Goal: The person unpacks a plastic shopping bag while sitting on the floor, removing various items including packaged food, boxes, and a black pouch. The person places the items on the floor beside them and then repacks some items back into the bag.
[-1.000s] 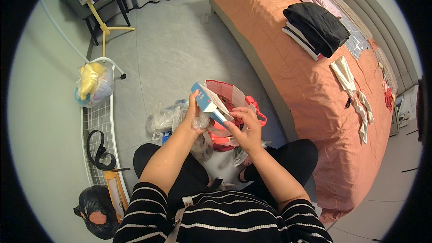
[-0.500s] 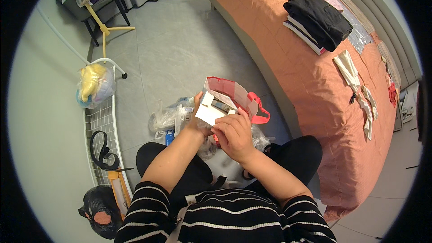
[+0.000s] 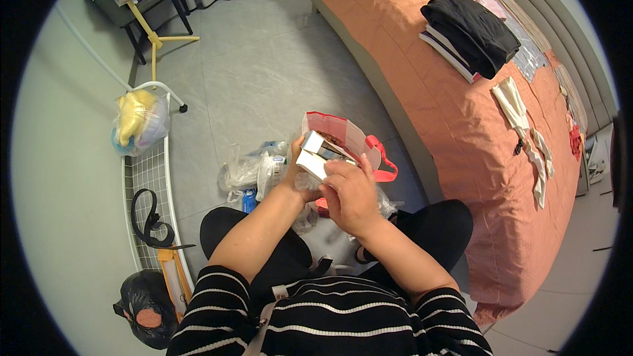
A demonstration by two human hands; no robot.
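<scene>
My left hand [image 3: 297, 173] is closed around the side of a small white box [image 3: 312, 163], held up in front of my knees. The box's top is open, with a white flap folded out toward me and something dark and bluish inside that I cannot make out. My right hand [image 3: 354, 196] has its bent fingers on the flap and the box's right edge. Just beyond the box stands an open white bag [image 3: 356, 133] with red trim and a red handle, its dark reddish contents partly hidden by the box.
Crumpled clear plastic bags [image 3: 242, 173] and a blue packet [image 3: 248, 200] lie on the floor to the left. A bed [image 3: 395, 59] with an orange cover holds folded black clothes [image 3: 471, 33] at right. A white wire rack [image 3: 151, 171] stands along the left wall.
The box has tilted and shifted slightly right, showing its bluish side more. My right hand has moved a little right and down, its fingers staying at the flap.
</scene>
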